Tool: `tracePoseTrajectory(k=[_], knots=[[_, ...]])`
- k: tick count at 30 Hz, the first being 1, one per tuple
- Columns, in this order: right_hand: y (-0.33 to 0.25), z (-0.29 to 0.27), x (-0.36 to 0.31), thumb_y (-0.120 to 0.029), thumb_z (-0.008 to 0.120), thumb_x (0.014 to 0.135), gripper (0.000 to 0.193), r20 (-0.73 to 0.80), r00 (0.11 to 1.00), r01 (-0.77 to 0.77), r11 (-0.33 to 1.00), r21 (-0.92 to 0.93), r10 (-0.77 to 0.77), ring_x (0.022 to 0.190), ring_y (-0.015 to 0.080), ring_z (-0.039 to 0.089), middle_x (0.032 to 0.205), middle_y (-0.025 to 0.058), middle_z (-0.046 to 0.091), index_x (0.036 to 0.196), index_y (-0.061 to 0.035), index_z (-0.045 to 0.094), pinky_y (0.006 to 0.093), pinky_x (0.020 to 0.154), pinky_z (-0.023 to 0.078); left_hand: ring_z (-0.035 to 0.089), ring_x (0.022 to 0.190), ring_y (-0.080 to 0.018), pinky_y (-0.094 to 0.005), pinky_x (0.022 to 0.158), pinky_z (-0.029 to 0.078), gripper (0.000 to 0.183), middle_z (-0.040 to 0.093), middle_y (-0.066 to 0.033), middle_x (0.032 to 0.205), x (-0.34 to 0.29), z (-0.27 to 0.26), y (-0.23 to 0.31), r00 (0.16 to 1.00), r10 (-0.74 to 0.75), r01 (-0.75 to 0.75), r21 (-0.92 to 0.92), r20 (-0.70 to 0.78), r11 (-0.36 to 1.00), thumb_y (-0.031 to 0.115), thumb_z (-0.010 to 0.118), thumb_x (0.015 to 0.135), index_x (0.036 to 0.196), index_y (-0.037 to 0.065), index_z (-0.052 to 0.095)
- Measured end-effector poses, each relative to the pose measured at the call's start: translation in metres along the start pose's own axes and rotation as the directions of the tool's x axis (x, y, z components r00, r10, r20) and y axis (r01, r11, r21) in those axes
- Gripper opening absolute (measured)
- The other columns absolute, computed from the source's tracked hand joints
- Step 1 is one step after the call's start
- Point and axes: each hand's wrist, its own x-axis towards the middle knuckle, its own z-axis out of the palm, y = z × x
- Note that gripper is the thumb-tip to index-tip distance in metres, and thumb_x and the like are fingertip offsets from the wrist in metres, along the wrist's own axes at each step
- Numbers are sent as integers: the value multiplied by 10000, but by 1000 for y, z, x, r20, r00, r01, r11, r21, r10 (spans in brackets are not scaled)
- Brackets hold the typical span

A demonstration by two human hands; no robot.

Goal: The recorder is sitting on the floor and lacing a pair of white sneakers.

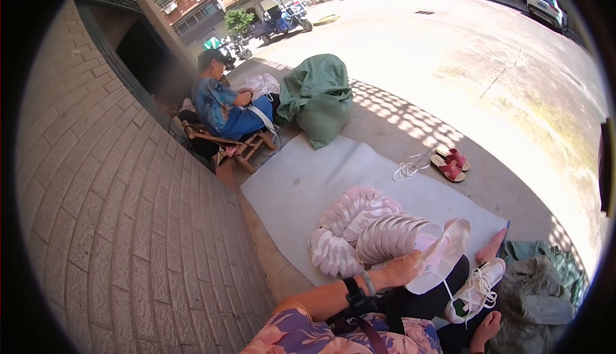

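Note:
My left hand [402,269] is closed on a white and pale pink shoe upper [447,254], held above my dark-trousered lap. A thin white lace hangs down from it. Beside it a white shoe [478,288] with looped laces rests over my leg. Low at the right, my right hand [486,329] is near that shoe, with its fingers curled in; what they hold, if anything, is hidden. Just beyond my left hand, nested pink and white shoe uppers [391,232] lie in curved rows on a pale sheet [308,187].
A co-worker [221,101] sits on a wooden chair by the brick wall [128,226]. Near that person stands a large green sack [319,94]. Red sandals [451,163] and a white cord [409,170] lie past the sheet. Green cloth [536,290] is bunched at the right.

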Motion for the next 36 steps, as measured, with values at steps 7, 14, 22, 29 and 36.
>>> tracePoseTrajectory(k=[7,14,22,29,36], knots=[[-5,-1,2,-122,458,832,119,-3,1000,-2,1000,29,2,660,332,519,711,173,520,830,-17,514,409,625,409,533,923,-465,-488,795,421,379,531,-331,948,1,1,-3,997,65,-65,1,-30,998,114,489,789,1113,2,327],[1,1,1,-97,470,835,100,9,1000,-30,999,35,30,662,327,525,715,167,524,835,-5,509,396,627,416,530,928,-467,-491,795,418,374,532,-332,946,1,-1,1,1000,-3,3,14,1,1000,108,491,789,1105,4,322],[10,6,0,-97,471,838,100,-5,1000,-3,998,59,3,664,322,526,718,164,524,850,-6,512,388,629,420,528,943,-467,-486,802,416,372,541,-324,933,0,3,-3,1000,17,-18,-18,-23,1000,105,488,792,1109,5,319],[8,4,2,-110,467,843,107,-1,1000,13,999,43,-13,657,320,517,723,162,521,846,-14,513,394,628,415,531,943,-459,-484,801,418,365,535,-322,952,0,2,-2,998,48,-48,-1,-30,999,100,490,791,1102,6,325],[10,1,0,-134,480,844,123,-14,1000,24,999,32,-24,661,321,526,724,164,530,842,-16,515,400,625,416,541,915,-459,-487,791,425,358,546,-316,915,5,4,-1,997,64,-63,32,-47,998,112,493,796,1098,3,334]])
